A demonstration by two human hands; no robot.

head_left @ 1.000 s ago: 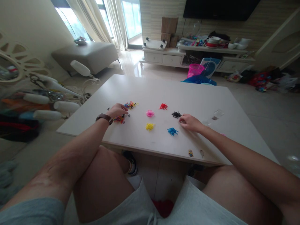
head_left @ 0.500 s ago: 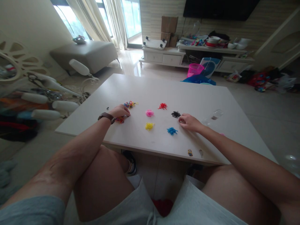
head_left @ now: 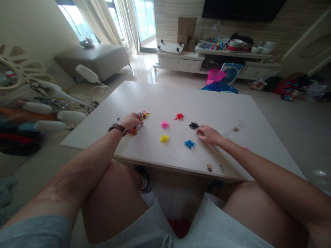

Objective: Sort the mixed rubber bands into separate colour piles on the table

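Observation:
My left hand (head_left: 131, 120), with a watch (head_left: 117, 128) on its wrist, is at a mixed-colour pile of small rubber bands (head_left: 144, 114). Its fingers are pinched together, and what they hold is too small to make out. Another mixed pile (head_left: 132, 131) lies partly under this hand. My right hand (head_left: 207, 134) rests beside the black rubber bands (head_left: 193, 125), its fingers curled and their tips partly hidden. Between my hands lie separate piles of pink bands (head_left: 164, 124), yellow bands (head_left: 164, 138), red bands (head_left: 179, 116) and blue bands (head_left: 190, 144).
The piles lie on a white table (head_left: 155, 98). A clear plastic bottle (head_left: 239, 125) lies on the right. A small yellow cartoon figure (head_left: 209, 168) is near the front edge. One dark band (head_left: 118, 119) lies apart at the left. White lamp arms (head_left: 64, 116) stand beside the table.
My left hand has shifted slightly up, towards the upper mixed pile, and more of the lower mixed pile shows. My right hand has stayed nearly still.

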